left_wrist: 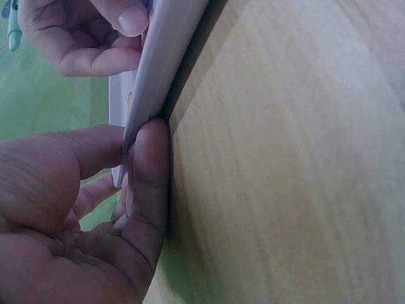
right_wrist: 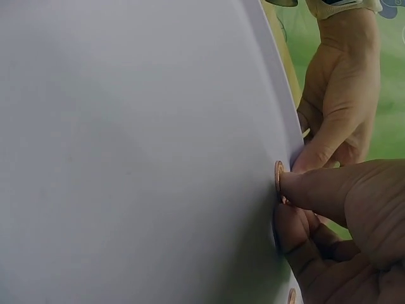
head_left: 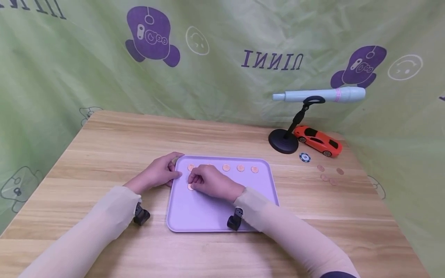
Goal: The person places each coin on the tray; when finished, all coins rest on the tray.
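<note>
A lilac rectangular tray (head_left: pixel 215 216) lies on the wooden table. My left hand (head_left: pixel 160 170) grips its left rim; in the left wrist view the thumb is above the rim and a finger beneath it. Over the tray's left part, my right hand (head_left: pixel 213 181) has curled fingers and pinches a copper coin (right_wrist: pixel 279 180) at the tray's surface, below the left end of a row. That row of several copper coins (head_left: pixel 226 168) runs along the tray's far edge, one partly hidden behind my right hand.
At the back right, a light blue microphone (head_left: pixel 313 95) rests on a black stand (head_left: pixel 283 141) beside an orange toy car (head_left: pixel 318 141). A poker chip (head_left: pixel 304 157) and several loose copper coins (head_left: pixel 324 177) lie nearer. A green printed cloth (head_left: pixel 222 85) hangs behind the table.
</note>
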The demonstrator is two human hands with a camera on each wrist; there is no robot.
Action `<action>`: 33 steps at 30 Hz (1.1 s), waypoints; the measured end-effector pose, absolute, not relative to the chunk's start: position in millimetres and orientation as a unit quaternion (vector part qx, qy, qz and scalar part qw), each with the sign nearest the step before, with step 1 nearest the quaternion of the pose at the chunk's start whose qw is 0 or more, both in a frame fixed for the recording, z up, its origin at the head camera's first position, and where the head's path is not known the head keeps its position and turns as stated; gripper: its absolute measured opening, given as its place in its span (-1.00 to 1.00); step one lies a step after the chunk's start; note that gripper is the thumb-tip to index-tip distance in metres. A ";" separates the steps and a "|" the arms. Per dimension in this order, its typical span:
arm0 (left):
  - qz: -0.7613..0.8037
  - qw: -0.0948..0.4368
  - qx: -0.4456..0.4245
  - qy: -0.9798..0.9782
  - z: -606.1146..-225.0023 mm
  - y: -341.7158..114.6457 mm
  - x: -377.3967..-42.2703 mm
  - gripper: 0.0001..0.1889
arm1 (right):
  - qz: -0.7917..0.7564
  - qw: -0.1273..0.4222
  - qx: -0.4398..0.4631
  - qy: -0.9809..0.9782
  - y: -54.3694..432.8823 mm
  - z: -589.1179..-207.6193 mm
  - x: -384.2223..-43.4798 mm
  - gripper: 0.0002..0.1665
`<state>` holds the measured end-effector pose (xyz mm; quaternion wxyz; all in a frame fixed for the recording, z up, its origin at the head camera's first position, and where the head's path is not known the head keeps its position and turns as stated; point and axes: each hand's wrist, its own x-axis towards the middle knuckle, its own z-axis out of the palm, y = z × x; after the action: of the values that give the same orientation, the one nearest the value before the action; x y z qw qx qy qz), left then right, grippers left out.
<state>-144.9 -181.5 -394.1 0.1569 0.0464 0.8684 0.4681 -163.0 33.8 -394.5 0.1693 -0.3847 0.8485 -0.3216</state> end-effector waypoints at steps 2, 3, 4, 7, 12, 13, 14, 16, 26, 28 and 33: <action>0.468 0.157 0.045 0.868 -394.3 -182.4 -144.8 -0.32 | -0.322 0.172 -0.384 0.848 34.3 -393.7 -163.0 -0.92; 0.468 0.158 0.044 0.868 -394.3 -182.6 -144.7 -0.32 | -0.321 0.173 -0.384 0.848 34.6 -393.3 -163.2 -0.92; 0.468 0.158 0.042 0.869 -394.5 -182.5 -145.1 -0.32 | -0.322 0.175 -0.384 0.847 35.4 -393.1 -163.5 -0.93; 0.465 0.157 0.045 0.870 -395.3 -182.2 -146.0 -0.32 | -0.324 0.178 -0.386 0.845 38.3 -390.9 -164.2 -0.92; 0.467 0.156 0.044 0.869 -396.3 -181.5 -146.2 -0.32 | -0.336 0.192 -0.381 0.840 47.6 -385.6 -163.9 -0.89; 0.467 0.156 0.044 0.869 -396.0 -181.2 -145.9 -0.32 | -0.338 0.194 -0.378 0.840 50.5 -385.1 -164.1 -0.88; 0.467 0.155 0.045 0.869 -395.7 -181.0 -145.2 -0.32 | -0.342 0.195 -0.373 0.840 54.1 -384.8 -164.4 -0.87; 0.467 0.154 0.043 0.870 -395.4 -180.4 -144.7 -0.32 | -0.350 0.195 -0.363 0.841 63.0 -383.4 -164.7 -0.85; 0.453 0.157 0.035 0.877 -395.0 -180.7 -145.3 -0.33 | -0.391 0.108 -0.301 0.863 131.9 -383.0 -168.2 -0.83; 0.453 0.159 0.034 0.877 -394.5 -180.3 -145.4 -0.33 | -0.399 0.089 -0.276 0.870 148.6 -383.3 -168.6 -0.82; 0.450 0.165 0.033 0.877 -392.7 -180.7 -144.7 -0.32 | -0.415 0.064 -0.206 0.884 189.5 -382.7 -170.4 -0.79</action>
<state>-144.7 -180.7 -392.7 0.1653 0.0325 0.8771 0.4497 -170.4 189.5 -382.7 0.0636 -0.2059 0.8840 -0.4149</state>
